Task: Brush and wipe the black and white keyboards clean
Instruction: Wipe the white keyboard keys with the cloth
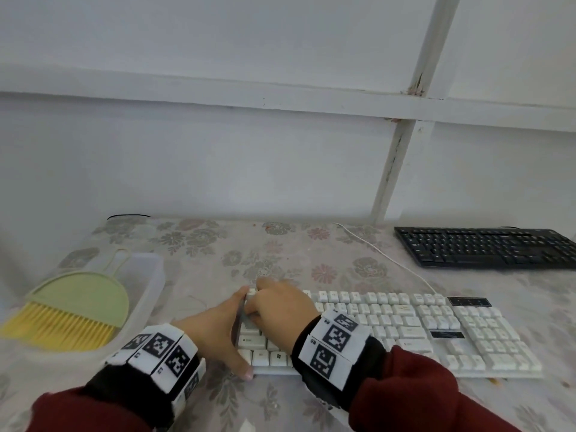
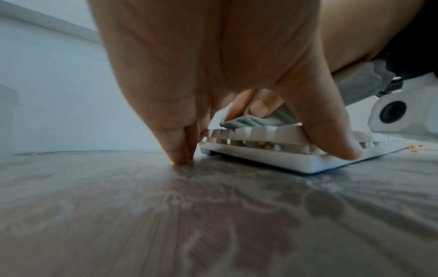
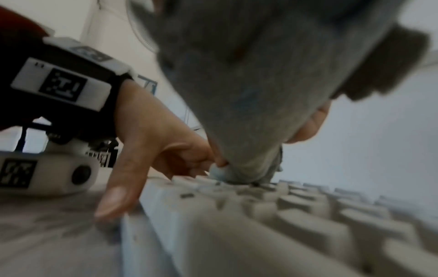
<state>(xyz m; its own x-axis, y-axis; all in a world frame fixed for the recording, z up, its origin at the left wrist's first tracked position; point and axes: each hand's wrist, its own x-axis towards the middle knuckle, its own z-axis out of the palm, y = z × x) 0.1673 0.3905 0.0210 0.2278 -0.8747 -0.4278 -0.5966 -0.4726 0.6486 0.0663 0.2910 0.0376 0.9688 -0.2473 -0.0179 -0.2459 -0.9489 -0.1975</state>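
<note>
The white keyboard (image 1: 405, 328) lies across the floral tablecloth in front of me. My left hand (image 1: 227, 328) spans its left end with straight fingers. Its thumb (image 2: 331, 135) presses the near corner, and its fingertips (image 2: 182, 157) touch the table by the far corner. My right hand (image 1: 277, 304) rests on the leftmost keys and grips a bunched grey cloth (image 2: 251, 120), pressing it onto the keycaps (image 3: 284, 215). The cloth (image 3: 249, 75) fills much of the right wrist view. The black keyboard (image 1: 480, 247) sits apart at the far right, near the wall.
A yellow-bristled brush (image 1: 59, 325) and a green dustpan (image 1: 84, 294) lie in a clear plastic tub (image 1: 149, 275) at the left. The white keyboard's cable (image 1: 389, 260) runs back toward the wall. Small orange crumbs (image 1: 495, 381) lie by the keyboard's front right edge.
</note>
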